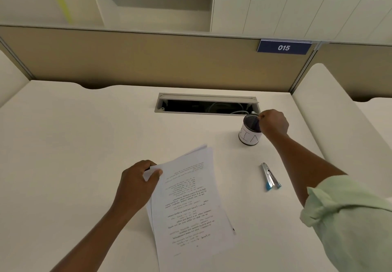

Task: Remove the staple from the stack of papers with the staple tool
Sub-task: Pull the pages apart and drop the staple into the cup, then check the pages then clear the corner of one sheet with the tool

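A stack of printed papers point(191, 204) lies on the white desk, its text upside down to me. My left hand point(137, 184) pinches the stack's far left corner, thumb on top. The staple tool point(269, 177), silver with blue tips, lies on the desk to the right of the papers, untouched. My right hand point(273, 123) is over the rim of a black mesh cup point(249, 132) with a white label, fingertips pinched together at the opening. Whether something tiny sits between those fingertips is too small to tell. No staple is visible on the papers.
An open cable hatch point(206, 104) is cut into the desk point(74, 144) behind the cup. A beige partition point(148, 59) with a blue "015" sign point(283, 47) closes the back. A second desk surface point(339, 123) borders the right side.
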Tool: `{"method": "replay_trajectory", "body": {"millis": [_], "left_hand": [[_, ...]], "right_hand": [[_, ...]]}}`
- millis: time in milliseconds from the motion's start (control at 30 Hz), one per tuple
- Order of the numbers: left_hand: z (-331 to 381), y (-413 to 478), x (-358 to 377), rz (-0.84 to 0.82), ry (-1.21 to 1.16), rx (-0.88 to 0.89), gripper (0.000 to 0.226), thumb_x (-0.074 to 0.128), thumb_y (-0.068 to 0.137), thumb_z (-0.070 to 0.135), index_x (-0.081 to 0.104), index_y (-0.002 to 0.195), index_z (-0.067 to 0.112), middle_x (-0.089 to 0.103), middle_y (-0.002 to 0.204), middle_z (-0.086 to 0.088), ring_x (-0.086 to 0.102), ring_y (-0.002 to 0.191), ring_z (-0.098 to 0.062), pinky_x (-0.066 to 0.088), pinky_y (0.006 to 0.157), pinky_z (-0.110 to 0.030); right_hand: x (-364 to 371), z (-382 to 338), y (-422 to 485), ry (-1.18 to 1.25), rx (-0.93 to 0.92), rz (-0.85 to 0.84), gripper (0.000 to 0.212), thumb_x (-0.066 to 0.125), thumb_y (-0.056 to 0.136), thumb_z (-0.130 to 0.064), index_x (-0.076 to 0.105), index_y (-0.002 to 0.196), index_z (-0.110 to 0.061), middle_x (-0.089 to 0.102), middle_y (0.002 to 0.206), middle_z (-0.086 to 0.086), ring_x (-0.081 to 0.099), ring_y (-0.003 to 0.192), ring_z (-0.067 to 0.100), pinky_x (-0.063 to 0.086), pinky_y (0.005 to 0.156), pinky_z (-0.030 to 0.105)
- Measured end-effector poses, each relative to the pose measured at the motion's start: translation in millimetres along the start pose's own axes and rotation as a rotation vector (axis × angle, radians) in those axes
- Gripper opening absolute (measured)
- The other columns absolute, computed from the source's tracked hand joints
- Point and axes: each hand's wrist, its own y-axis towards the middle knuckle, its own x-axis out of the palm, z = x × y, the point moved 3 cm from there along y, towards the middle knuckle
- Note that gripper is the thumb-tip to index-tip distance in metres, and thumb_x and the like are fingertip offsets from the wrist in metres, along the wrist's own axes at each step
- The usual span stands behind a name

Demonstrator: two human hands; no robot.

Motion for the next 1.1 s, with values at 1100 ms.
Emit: {"method": "replay_trajectory", "body": {"millis": [1100], "left_hand": [[-1.2,51.8,11.9,0.069,-0.558,-0.14,0.006,0.059,0.098,0.02,0.061,0.097,0.025,0.074,0.1,0.0,0.071,0.093,-0.021,0.057,0.077,-0.036]], "right_hand": [[17.2,-54.5,-200.5,1.129,-0.1,-0.588,0.023,0.056,0.103,-0.017,0.065,0.124,-0.023,0.078,0.114,0.004,0.074,0.105,0.028,0.061,0.092,0.05]]}}
